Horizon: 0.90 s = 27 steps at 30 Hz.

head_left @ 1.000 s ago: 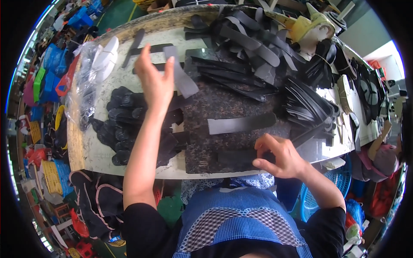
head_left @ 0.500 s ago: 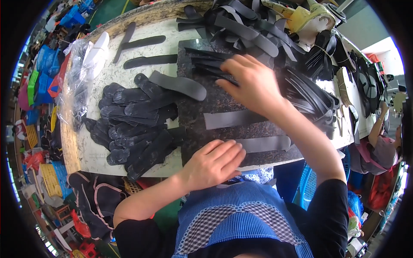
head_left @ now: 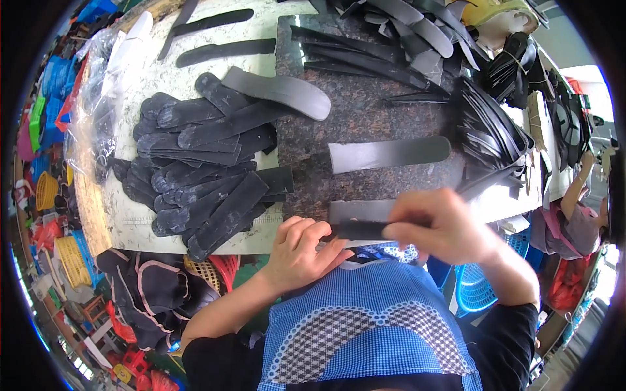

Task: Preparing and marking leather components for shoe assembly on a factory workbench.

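Right hand: fingers pinch flat black rubber-like strip | Left hand: fingers at its left end, grip unclear | Location: beside flat grey strip, near edge of speckled dark stone slab | Judgement: best kept parallel, ends level

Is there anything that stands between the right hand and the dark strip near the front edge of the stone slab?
Nothing visible does: the right hand holds the dark strip by its right end. The left hand is at the opposite end.
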Tool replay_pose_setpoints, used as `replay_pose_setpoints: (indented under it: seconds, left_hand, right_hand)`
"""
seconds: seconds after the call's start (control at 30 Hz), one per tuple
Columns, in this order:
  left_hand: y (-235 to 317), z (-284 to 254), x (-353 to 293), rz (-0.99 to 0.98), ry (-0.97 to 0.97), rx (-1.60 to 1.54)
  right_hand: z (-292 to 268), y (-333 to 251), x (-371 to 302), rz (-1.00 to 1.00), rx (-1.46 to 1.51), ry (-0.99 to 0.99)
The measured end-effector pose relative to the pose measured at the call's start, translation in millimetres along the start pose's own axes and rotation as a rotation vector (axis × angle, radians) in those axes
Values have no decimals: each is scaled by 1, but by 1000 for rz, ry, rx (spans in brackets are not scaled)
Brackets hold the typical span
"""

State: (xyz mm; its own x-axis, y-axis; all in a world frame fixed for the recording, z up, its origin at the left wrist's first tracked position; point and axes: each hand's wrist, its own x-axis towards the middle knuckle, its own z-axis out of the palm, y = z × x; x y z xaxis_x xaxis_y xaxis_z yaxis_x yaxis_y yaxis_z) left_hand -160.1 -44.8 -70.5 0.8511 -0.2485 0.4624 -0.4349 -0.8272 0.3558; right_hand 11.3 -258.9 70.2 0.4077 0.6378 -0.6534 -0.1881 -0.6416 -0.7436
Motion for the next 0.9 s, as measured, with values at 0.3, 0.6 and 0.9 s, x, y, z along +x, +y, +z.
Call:
replay_pose_setpoints:
  seconds: [0.3,0.6,0.9]
  left_hand:
    - [-1,1,-4,-7,11,37]
    - [-5,4,-4,16,64,-3]
    - [-6,8,-6,90,81,50]
  right_hand:
    - [24,38,38,-92,-89,108]
    - [20,30,44,45,-112,102]
    - [24,36,44,-27,-93,153]
